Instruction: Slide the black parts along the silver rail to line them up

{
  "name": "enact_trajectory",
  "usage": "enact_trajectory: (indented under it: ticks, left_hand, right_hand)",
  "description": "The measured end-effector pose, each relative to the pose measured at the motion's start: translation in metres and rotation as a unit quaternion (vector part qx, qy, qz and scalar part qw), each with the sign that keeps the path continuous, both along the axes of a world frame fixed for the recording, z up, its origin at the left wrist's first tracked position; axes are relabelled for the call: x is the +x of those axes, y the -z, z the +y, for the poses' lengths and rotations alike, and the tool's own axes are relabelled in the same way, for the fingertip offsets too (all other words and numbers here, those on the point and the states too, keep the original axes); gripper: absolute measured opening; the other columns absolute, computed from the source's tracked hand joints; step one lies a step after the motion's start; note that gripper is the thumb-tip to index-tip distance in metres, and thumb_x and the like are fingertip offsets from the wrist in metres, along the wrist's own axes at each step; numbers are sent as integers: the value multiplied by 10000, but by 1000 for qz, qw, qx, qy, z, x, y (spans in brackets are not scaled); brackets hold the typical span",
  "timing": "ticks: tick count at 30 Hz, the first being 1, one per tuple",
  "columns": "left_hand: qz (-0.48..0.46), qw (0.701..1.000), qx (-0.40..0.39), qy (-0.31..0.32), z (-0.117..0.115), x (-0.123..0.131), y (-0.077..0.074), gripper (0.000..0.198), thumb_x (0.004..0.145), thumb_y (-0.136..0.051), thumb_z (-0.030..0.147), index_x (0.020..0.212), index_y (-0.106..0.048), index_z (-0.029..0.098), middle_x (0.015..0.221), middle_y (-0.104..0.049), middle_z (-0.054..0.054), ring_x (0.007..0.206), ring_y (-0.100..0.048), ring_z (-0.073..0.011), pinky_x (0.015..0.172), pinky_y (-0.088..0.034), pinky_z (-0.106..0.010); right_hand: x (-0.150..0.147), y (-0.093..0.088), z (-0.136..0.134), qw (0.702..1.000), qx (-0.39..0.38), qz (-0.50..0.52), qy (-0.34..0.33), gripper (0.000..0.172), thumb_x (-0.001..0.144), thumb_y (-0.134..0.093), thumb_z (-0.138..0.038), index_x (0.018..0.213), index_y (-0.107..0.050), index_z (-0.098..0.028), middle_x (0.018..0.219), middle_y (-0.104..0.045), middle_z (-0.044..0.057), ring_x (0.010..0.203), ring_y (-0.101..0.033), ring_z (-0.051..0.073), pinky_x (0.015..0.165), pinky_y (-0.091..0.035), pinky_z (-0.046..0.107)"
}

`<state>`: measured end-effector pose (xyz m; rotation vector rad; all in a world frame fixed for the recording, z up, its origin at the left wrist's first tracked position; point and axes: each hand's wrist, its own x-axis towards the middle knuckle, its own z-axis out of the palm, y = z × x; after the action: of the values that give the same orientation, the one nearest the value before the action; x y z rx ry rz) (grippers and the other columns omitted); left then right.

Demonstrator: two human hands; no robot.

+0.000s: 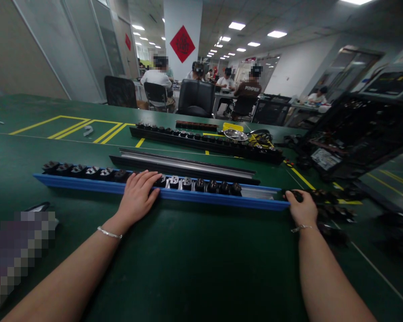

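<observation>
A long blue rail [201, 197] lies across the green table in front of me, with a row of black socket-like parts [213, 185] set in its channel. My left hand [138, 193] rests over the rail left of its middle, fingers stretched across the parts and thumb at the near wall. It covers a few of the parts. At the rail's right end, where a stretch of bare channel shows, my right hand [301, 208] pinches a small round black part [298, 196]. How far that part sits inside the channel I cannot tell.
Behind the blue rail lie a black-and-silver rail [188, 164] and a longer filled black rail [204, 142]. A metal dish [235, 135] and yellow tray [233, 127] stand farther back. Loose black parts [339, 214] and a dark rack [349, 129] are at right. People sit beyond.
</observation>
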<state>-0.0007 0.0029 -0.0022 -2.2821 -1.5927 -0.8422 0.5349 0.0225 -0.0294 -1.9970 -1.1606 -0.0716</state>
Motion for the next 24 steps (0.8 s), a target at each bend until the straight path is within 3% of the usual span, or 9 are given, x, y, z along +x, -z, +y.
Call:
enact_trajectory:
  ticks: [9,16,21,24]
  left_hand:
    - [9,1000,0,-5,-1,-1,0,412,909,-410,326,1302,-485,228,1316,-554,-92,1275,-428,-274,1091,-245,-508]
    - [7,1000,2,-5,0,0,0,418,902,-416,325,1304,-483,236,1313,-557,-86,1271,-433,-270,1093,-247,-503]
    - [1,1000,0,-2,0,0,0,423,894,-421,319,1303,-490,236,1314,-557,-90,1278,-426,-276,1093,-248,-516]
    - [-5,1000,-2,-1,0,1,0,430,889,-429,311,1311,-483,251,1319,-553,-84,1281,-423,-275,1096,-242,-521]
  right_hand:
    - [6,-7,22,996,-64,14,56,473,715,-573,-512,1041,-576,-169,928,-637,119,843,-592,266,782,-464,398]
    - [9,-5,43,990,-114,-84,-7,414,741,-521,-488,905,-647,-129,984,-634,177,974,-564,306,878,-427,444]
    - [6,-12,31,1000,-8,-19,-3,472,757,-478,-473,1048,-642,-139,1054,-645,159,963,-580,280,871,-436,414]
    - [-12,-26,17,998,61,-7,33,449,780,-398,-406,1029,-659,-138,1027,-657,152,928,-588,272,848,-438,406]
